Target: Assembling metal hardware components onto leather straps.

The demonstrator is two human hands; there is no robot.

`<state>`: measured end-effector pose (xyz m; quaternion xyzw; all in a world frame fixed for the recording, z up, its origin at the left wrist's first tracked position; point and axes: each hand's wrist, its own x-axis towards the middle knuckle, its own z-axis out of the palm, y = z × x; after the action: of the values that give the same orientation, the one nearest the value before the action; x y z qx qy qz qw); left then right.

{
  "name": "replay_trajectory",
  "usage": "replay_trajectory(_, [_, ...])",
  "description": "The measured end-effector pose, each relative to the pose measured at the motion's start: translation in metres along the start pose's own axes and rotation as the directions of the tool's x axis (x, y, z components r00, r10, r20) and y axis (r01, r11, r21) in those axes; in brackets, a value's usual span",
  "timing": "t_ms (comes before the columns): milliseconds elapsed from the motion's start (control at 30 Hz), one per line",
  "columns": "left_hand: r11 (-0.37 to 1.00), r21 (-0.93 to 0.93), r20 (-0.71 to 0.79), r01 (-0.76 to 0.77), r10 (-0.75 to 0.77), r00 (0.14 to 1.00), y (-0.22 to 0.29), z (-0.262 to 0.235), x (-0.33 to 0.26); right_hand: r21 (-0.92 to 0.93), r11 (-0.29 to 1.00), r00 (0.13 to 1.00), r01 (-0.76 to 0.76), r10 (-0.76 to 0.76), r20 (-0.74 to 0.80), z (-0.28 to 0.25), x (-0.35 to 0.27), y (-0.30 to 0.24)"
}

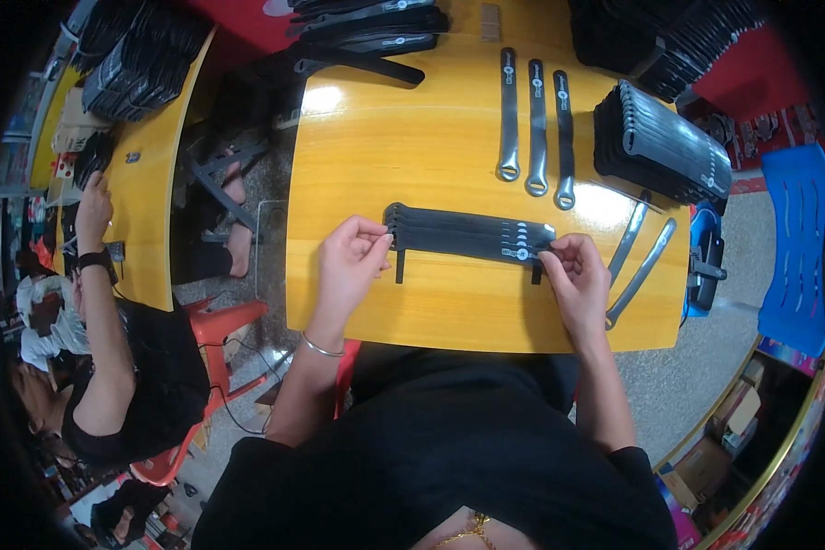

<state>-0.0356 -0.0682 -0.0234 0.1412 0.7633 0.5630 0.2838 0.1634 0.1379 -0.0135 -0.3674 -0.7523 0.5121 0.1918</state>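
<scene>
A flat black stack of overlapping strips [458, 233], perhaps a pocketed pouch, lies crosswise on the yellow table before me. Its left end has several rounded tips; pale marks show near its right end. My left hand [353, 257], wearing a silver bangle, pinches the left end between thumb and fingers. At the opposite end, my right hand [577, 275] has its thumb and fingertips closed on the right edge. Two short black tabs [400, 268] stick out below the stack. Beside my right hand lie two long dark strips [640, 275], one with a ring-shaped end.
Three dark ring-ended strips [537, 128] lie apart beyond the stack. A thick pile of black pieces [665, 142] stands at the right, with more piles [376, 27] at the far edge. A blue plastic chair [795, 247] is at right. Another person [110, 367] works at the left table.
</scene>
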Motion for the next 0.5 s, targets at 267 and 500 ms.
replay_trajectory(267, [1.0, 0.02, -0.037, 0.014, -0.013, 0.999, 0.0065, 0.005, -0.003, -0.025, 1.0, 1.0, 0.01, -0.01, -0.02, 0.0006, 0.0003, -0.001])
replay_trajectory(500, [0.997, 0.074, -0.054, 0.012, -0.008, 0.998, 0.0058, 0.0058, -0.0028, -0.056, 0.998, 1.0, -0.002, 0.0, -0.024, 0.0007, 0.0013, 0.0021])
